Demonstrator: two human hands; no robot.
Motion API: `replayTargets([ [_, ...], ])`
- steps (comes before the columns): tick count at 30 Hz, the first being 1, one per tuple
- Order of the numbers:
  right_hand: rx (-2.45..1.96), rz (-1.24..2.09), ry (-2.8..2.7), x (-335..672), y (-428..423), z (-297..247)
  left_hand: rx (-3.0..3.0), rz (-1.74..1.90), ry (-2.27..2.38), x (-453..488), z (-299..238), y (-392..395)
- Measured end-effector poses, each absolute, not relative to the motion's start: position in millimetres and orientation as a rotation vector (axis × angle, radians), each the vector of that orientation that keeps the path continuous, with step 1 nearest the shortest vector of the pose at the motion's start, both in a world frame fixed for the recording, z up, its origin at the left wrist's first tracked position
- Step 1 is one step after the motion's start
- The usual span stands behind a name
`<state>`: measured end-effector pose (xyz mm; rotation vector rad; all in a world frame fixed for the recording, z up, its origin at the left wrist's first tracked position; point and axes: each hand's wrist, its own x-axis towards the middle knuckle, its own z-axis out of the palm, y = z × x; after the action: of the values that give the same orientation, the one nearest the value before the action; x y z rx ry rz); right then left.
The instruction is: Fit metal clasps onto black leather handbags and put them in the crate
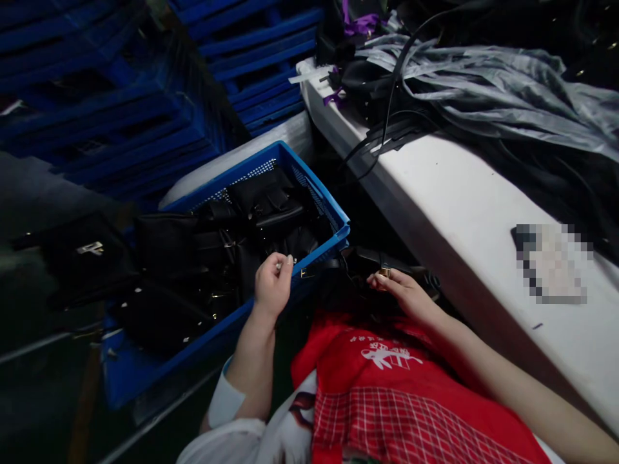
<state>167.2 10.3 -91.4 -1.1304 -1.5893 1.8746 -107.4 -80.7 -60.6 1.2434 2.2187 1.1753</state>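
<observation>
My left hand [272,283] is closed in a pinch by the near side of the blue basket [314,254]. A tiny pale bit shows at its fingertips, too small to name. My right hand [403,290] pinches a gold metal clasp [384,271] in front of the red apron [348,348]. Dark material lies around that clasp, its shape lost in shadow. Between the hands, a small gold fitting [304,273] hangs at the basket's outer side. Several black bags [271,200] with metal fittings fill the basket, and one black bag [87,258] reaches past its left end.
To the right runs a white table [449,187], with black straps [387,138], crumpled clear plastic [488,84] and a blurred-out flat object [556,264] on it. Stacked blue crates [261,58] stand behind the basket.
</observation>
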Motion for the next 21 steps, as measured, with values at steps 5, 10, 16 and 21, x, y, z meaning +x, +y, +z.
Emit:
replayTargets([
  [5, -1.149, 1.566, -1.992, 171.4, 22.3, -90.1, 1.32, 1.073, 2.226, -103.2, -67.3, -78.1],
  [10, -0.724, 1.326, -2.407, 173.4, 42.4, -24.7, 1.39, 1.047, 2.156, -103.7, -59.6, -68.2],
  [16, -0.567, 1.379, -2.255, 171.4, 75.1, 31.8, 1.601, 1.056, 1.969, -84.1, -41.8, -53.0],
  [21, -0.709, 1.497, -1.807, 182.6, 108.7, 65.5, 1.678, 1.042, 1.781, -59.9, -35.5, -44.2],
])
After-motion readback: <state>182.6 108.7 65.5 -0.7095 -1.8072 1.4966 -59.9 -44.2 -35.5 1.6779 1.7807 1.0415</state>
